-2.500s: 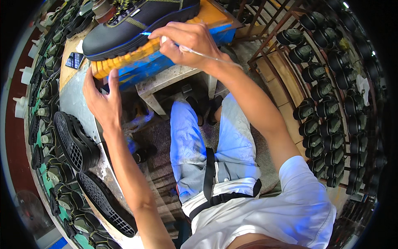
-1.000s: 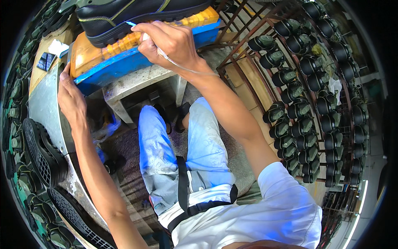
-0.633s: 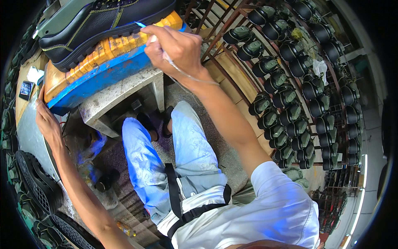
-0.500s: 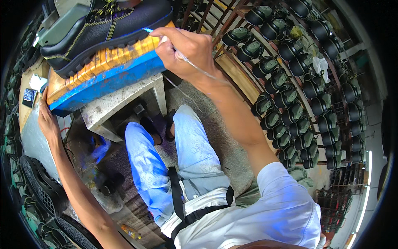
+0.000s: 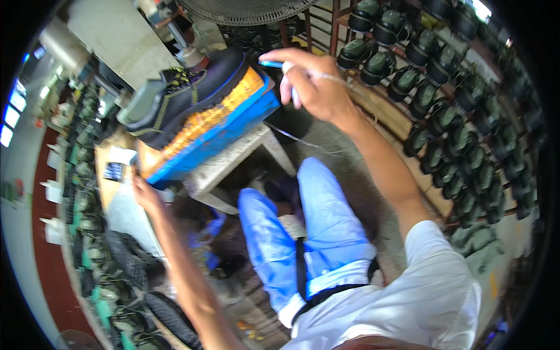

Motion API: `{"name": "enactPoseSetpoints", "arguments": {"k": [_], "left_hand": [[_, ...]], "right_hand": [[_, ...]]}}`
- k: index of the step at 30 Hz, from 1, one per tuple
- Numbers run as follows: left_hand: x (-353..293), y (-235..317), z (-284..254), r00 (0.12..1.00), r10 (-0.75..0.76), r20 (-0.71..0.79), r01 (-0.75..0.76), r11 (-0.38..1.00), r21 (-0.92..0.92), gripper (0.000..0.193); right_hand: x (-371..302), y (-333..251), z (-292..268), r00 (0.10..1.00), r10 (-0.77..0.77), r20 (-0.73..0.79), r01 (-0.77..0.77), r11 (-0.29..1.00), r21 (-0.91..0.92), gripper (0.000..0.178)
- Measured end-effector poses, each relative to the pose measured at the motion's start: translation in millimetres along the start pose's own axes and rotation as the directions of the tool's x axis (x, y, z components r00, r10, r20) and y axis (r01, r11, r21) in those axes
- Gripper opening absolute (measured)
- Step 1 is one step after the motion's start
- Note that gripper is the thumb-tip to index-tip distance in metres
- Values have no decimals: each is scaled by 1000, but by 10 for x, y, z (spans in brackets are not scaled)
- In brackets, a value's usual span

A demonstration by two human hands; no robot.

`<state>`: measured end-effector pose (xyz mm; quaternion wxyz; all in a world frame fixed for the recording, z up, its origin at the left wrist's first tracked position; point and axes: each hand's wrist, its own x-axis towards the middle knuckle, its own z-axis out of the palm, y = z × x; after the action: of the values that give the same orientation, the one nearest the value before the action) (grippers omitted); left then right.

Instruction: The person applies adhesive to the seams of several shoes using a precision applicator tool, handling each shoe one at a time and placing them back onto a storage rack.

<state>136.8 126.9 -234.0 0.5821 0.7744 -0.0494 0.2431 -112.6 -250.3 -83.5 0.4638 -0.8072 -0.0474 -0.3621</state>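
A black shoe (image 5: 198, 93) with yellow stitching lies on its sole on an orange and blue block (image 5: 227, 131), below a press-like fixture (image 5: 191, 55). A bright blue line runs along the lower side of its upper. Just right of the toe, my right hand (image 5: 318, 87) is closed around a slim pen-like tool (image 5: 270, 63) with a blue end. The tool is clear of the shoe, and a thin clear line trails from the hand. My left hand (image 5: 147, 189), blurred, is at the block's left end, its fingers partly hidden, beside a small white piece (image 5: 121, 155).
A pale stand (image 5: 233, 160) supports the block. Racks of black shoes (image 5: 420, 96) fill the right side, with more along the left. Black soles (image 5: 131, 259) lie by my left forearm. A dark small packet (image 5: 114, 171) sits on the board, and a round fan grille (image 5: 245, 9) is at the top.
My right hand has come off the shoe's side with the tool and is now beyond the toe. The view has swung left, showing more of the fixture. My left hand stays at the block's end.
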Motion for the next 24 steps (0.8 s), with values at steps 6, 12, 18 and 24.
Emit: {"name": "enactPoseSetpoints", "arguments": {"k": [6,12,18,24], "left_hand": [[-1676,982,-23,995,-95,5,93,970,-223,42],[-1414,1398,116,876,476,74,-480,875,64,27],[514,1691,538,721,518,460,-658,721,219,98],[774,1723,610,787,310,533,-397,916,53,116]], "right_hand": [[-226,393,1030,989,-17,148,4,996,90,34],[-120,249,1362,988,41,148,4,957,-291,99],[400,608,1274,987,122,107,-74,924,-376,107],[713,935,1229,967,70,245,5,957,-291,102]]}}
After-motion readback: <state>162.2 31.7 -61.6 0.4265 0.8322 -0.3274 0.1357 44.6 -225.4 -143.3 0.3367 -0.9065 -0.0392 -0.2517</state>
